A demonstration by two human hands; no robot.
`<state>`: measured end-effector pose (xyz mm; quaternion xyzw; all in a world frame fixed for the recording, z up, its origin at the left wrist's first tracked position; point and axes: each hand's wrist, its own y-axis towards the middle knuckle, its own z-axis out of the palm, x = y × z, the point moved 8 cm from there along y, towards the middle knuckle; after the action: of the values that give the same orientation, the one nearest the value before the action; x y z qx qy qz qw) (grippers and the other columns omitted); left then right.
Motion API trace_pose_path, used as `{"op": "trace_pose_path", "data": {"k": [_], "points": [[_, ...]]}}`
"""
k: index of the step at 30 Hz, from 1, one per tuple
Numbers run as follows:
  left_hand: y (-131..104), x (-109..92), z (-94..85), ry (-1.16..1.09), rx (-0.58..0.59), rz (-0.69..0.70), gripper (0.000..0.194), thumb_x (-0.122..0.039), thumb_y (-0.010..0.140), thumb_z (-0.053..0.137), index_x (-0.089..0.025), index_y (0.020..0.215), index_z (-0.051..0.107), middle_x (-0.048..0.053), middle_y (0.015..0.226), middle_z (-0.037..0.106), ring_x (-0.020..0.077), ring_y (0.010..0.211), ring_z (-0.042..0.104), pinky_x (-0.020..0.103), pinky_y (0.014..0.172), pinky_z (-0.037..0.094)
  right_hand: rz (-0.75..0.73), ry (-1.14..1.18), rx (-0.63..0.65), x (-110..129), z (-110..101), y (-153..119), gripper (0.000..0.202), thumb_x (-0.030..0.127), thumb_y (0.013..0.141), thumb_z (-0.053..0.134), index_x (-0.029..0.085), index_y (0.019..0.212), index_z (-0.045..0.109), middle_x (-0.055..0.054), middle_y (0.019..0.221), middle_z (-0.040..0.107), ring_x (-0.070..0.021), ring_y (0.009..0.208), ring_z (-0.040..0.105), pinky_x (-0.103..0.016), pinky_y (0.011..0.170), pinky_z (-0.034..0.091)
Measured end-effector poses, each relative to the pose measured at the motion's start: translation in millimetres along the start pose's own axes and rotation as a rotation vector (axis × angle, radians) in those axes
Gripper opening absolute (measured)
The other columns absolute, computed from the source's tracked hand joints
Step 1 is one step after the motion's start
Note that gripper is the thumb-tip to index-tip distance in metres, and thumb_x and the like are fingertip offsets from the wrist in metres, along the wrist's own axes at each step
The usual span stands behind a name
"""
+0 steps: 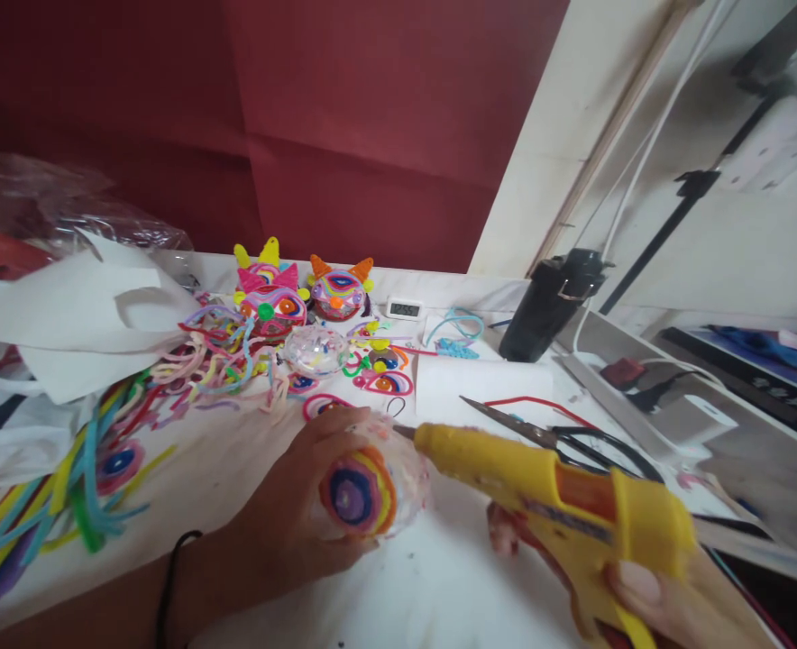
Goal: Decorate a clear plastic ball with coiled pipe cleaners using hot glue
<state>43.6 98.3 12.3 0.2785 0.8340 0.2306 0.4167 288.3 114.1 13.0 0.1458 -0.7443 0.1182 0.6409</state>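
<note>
Wrapped around a clear rounded plastic piece [405, 491] is my left hand [304, 487], its thumb below and fingers over the top. A coiled eye-shaped patch [356, 494] in purple, blue, orange and yellow covers the side facing me. My right hand [655, 590] grips a yellow hot glue gun [547, 491] by its handle. The gun points left, and its dark nozzle is at the upper right edge of the plastic piece; whether they touch I cannot tell. Beyond the gun lie black-handled scissors [547, 433], partly hidden behind it.
Colourful pipe cleaners [87, 478] spread over the left side. Decorated masks with horns [339, 293] stand at the back beside a small digital clock [404, 308]. Loose eye pieces [385, 383] lie mid-table. A black bottle [551, 306] and a grey tray [642, 388] are on the right.
</note>
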Motion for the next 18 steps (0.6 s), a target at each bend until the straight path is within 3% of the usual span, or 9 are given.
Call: {"op": "trace_pose_path", "data": {"k": [3,6,10,12,15,18], "points": [[1,5,-12.3,0.048,-0.072,-0.048,0.080,-0.023,0.070,0.080,-0.037,0.140,0.044,0.006,0.145,0.057,0.0360,0.137,0.051,0.055,0.113,0.044,0.088,0.175,0.091,13,15,20,0.057,0.074,0.073,0.069,0.023,0.094,0.080,-0.013,0.094,0.075,-0.0240,0.066,0.064,-0.029,0.043,0.049],[2,8,-18.8,0.087,-0.077,-0.093,0.080,-0.025,0.070,0.080,-0.035,0.140,0.043,0.007,0.144,0.057,0.0359,0.138,0.049,0.056,0.115,0.041,0.082,0.235,0.161,20,26,34,0.052,0.071,0.072,0.071,0.022,0.087,0.080,-0.012,0.090,0.074,-0.0240,0.070,0.063,-0.027,0.044,0.045],[-1,12,-14.4,0.105,-0.053,-0.169,0.082,-0.014,0.068,0.077,-0.036,0.139,0.041,0.006,0.144,0.055,0.0334,0.139,0.048,0.054,0.117,0.039,0.089,0.244,0.210,12,31,40,0.051,0.071,0.074,0.068,0.023,0.086,0.079,-0.013,0.090,0.075,-0.0267,0.071,0.065,-0.030,0.046,0.048],[-4,15,-10.5,0.132,-0.074,-0.191,0.087,-0.011,0.065,0.076,-0.037,0.139,0.039,0.006,0.143,0.056,0.0347,0.137,0.050,0.057,0.116,0.040,0.076,0.266,0.198,8,31,41,0.051,0.071,0.073,0.068,0.023,0.088,0.079,-0.013,0.089,0.075,-0.0299,0.077,0.067,-0.034,0.054,0.055],[-9,22,-7.9,0.162,-0.147,-0.220,0.089,-0.015,0.063,0.077,-0.037,0.138,0.037,0.009,0.143,0.055,0.0397,0.134,0.053,0.065,0.110,0.044,0.073,0.295,0.171,3,30,42,0.051,0.070,0.072,0.070,0.022,0.087,0.079,-0.014,0.089,0.075,-0.0316,0.082,0.068,-0.039,0.067,0.058],[-13,27,-8.3,0.153,-0.201,-0.220,0.085,-0.020,0.064,0.078,-0.037,0.138,0.041,0.009,0.145,0.055,0.0411,0.134,0.053,0.064,0.108,0.047,0.103,0.300,0.181,-5,33,45,0.052,0.069,0.073,0.071,0.020,0.087,0.080,-0.013,0.088,0.076,-0.0285,0.076,0.067,-0.039,0.069,0.056]]}}
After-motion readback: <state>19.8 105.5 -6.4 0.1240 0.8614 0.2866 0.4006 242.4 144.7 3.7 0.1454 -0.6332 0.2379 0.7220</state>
